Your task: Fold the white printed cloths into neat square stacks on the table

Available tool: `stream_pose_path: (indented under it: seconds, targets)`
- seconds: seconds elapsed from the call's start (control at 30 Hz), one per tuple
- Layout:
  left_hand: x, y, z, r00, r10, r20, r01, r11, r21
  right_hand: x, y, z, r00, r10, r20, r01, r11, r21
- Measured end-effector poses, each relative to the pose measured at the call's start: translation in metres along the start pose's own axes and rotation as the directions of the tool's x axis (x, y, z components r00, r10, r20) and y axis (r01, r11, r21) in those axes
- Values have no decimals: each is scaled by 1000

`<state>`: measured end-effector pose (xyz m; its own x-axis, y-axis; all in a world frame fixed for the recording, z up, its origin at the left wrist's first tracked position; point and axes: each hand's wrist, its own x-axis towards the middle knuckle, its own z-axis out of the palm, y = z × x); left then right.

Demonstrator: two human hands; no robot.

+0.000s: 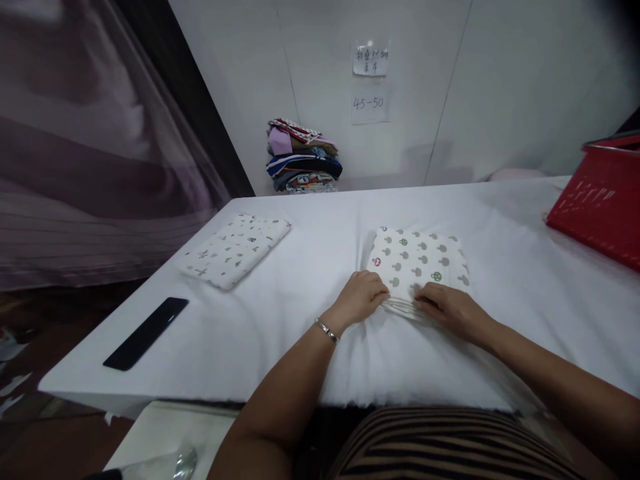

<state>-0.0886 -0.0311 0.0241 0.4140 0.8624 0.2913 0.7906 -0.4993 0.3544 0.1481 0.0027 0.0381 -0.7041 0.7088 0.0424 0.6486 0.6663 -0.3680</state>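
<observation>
White mushroom-printed folded cloth rectangle (407,259), straight ahead at twelve o'clock on the white-draped table (305,273), should handle light and soft (loose layers may slip), best gripped along its six o'clock edge, where left hand (361,295) and right hand (453,311) pinch it.

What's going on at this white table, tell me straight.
A person's left hand and right hand are on a folded mushroom-print cloth lying on the white table. The fingers of both hands grip its near edge, where several layers show. Another folded cloth lies to the left, with a flat black object nearer the person. A stack of fabrics sits beyond the table's far edge, and a red container is at the right.
</observation>
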Motion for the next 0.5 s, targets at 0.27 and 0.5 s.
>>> stream_pose_path:
  seconds: [0.27, 0.5]
  targets:
    - [1, 3, 0, 1000, -8, -1, 8, 999, 42, 0, -4, 3, 999, -13, -45, 10, 998, -67]
    - [-1, 10, -12, 999, 19, 32, -20, 999, 46, -7, -5, 10, 985, -152, -78, 135, 974, -183]
